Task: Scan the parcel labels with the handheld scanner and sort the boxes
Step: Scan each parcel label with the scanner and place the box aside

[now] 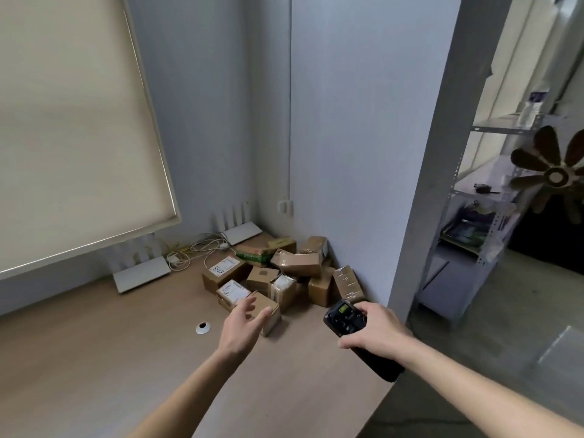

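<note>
Several brown cardboard parcels lie piled in the far corner of a wooden desk. Some carry white labels, such as a small labelled box and a larger box behind it. The nearest small box sits at the front of the pile. My left hand hovers with fingers spread just in front of that box, holding nothing. My right hand grips a black handheld scanner, its small screen facing up, to the right of the pile.
Two white routers and tangled cables lie at the back of the desk. A white cable grommet is set in the desktop. A metal shelf unit stands to the right past the wall edge.
</note>
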Tool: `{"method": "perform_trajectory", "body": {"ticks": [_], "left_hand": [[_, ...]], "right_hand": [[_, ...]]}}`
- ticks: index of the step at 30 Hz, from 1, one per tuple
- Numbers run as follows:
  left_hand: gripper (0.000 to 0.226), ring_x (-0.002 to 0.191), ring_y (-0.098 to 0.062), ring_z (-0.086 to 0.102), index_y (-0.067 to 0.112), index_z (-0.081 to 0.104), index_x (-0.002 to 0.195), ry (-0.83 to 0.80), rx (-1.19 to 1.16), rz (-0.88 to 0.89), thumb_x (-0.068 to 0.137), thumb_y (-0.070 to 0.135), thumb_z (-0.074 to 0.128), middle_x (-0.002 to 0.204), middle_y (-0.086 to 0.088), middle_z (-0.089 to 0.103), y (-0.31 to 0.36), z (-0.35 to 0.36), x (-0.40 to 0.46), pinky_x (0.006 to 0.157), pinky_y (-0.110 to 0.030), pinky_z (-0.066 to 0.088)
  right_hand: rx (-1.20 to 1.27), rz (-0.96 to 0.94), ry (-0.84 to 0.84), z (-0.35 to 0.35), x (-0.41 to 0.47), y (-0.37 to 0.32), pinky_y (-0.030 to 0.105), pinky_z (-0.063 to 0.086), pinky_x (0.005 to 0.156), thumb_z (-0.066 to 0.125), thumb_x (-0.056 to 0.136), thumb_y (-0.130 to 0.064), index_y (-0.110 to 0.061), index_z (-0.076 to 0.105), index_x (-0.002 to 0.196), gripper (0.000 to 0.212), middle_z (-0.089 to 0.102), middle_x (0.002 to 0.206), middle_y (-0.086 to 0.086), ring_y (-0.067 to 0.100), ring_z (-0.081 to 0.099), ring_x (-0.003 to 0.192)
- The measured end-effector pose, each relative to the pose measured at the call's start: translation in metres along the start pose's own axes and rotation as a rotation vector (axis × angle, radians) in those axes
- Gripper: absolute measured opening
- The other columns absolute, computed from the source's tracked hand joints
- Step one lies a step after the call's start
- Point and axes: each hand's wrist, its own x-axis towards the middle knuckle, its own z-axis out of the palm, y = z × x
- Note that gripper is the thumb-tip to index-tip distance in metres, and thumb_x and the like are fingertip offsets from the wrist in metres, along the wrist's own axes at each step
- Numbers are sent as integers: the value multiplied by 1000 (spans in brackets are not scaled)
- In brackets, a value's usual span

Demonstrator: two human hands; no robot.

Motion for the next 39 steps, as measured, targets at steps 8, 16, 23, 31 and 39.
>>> {"method": "perform_trajectory", "body": {"ticks": [8, 16, 23, 31, 39], "left_hand": [[62, 124, -24, 54, 15, 47, 146, 29, 44, -120, 93, 41, 67, 138, -10, 56, -41, 29, 106, 106, -45, 49], [65, 130, -24, 51, 21, 47, 147, 87, 155, -234, 92, 49, 65, 144, -5, 53, -107, 52, 199, 108, -47, 46], [64, 140, -16, 41, 27, 44, 149, 78, 457, -207, 93, 56, 59, 153, 5, 43, -181, 80, 275, 110, -36, 39], [69, 129, -23, 50, 23, 40, 151, 101, 460, -317, 93, 55, 59, 150, -5, 40, -238, 86, 353, 100, -37, 44], [58, 113, -21, 56, 22, 49, 142, 70, 488, -352, 94, 55, 56, 133, -3, 52, -256, 92, 362, 92, -33, 46]], "right_hand": [[59, 42, -107, 21, 128, 7, 42, 59, 92, 85, 40, -61, -39, 58, 115, 82, 68, 112, -9, 16, 64, 103], [82, 79, -275, 97, 260, 22, 39, 58, 91, 90, 41, -59, -36, 61, 106, 75, 69, 103, -11, 14, 65, 97], [154, 115, -444, 190, 354, 41, 42, 54, 100, 91, 53, -59, -34, 55, 126, 85, 66, 120, -7, 18, 62, 111], [215, 153, -472, 264, 410, 48, 30, 50, 86, 83, 49, -64, -38, 50, 116, 79, 63, 113, -10, 16, 62, 106], [379, 198, -534, 290, 425, 54, 25, 51, 77, 87, 47, -60, -39, 48, 121, 87, 62, 111, -17, 7, 62, 100]]}}
